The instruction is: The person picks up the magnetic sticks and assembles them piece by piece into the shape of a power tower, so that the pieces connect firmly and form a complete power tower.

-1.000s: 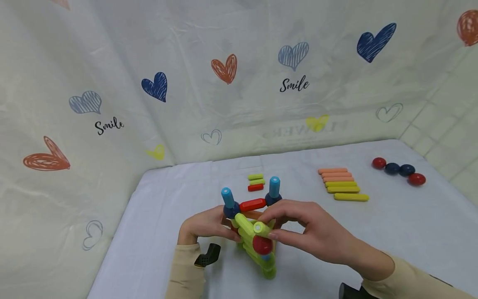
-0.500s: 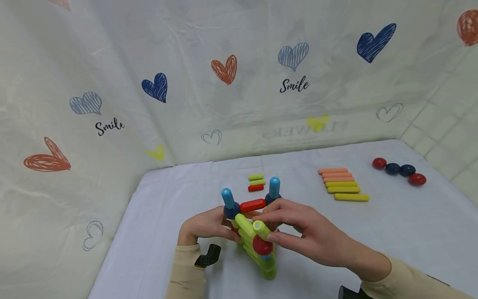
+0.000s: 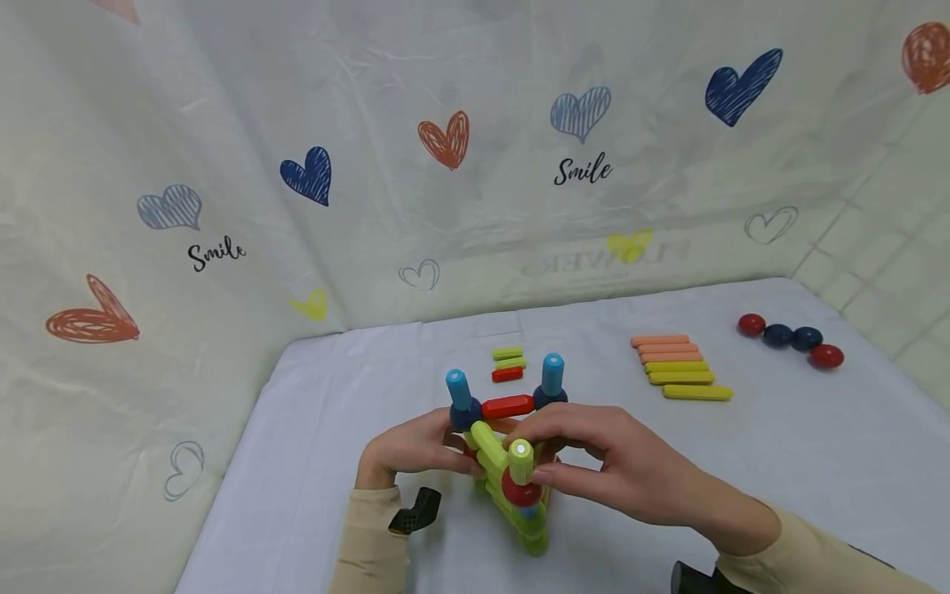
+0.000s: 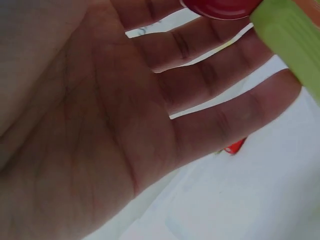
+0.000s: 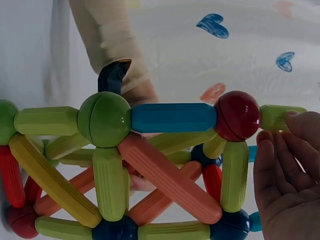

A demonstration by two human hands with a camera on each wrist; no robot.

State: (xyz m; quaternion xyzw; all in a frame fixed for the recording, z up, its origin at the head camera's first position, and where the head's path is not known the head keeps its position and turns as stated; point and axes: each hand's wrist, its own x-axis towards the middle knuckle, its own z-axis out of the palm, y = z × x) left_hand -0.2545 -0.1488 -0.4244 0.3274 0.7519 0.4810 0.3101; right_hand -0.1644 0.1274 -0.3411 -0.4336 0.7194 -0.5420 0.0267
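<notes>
light-green stick point(image 3: 521, 466) now upright on red ball point(image 3: 521, 489), its earlier tilt gone, blue sticks point(image 3: 552, 375) slightly farther right

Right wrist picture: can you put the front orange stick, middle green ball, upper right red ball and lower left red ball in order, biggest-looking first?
1. Front orange stick
2. Middle green ball
3. Upper right red ball
4. Lower left red ball, maybe smallest only because it seems farther away
</notes>
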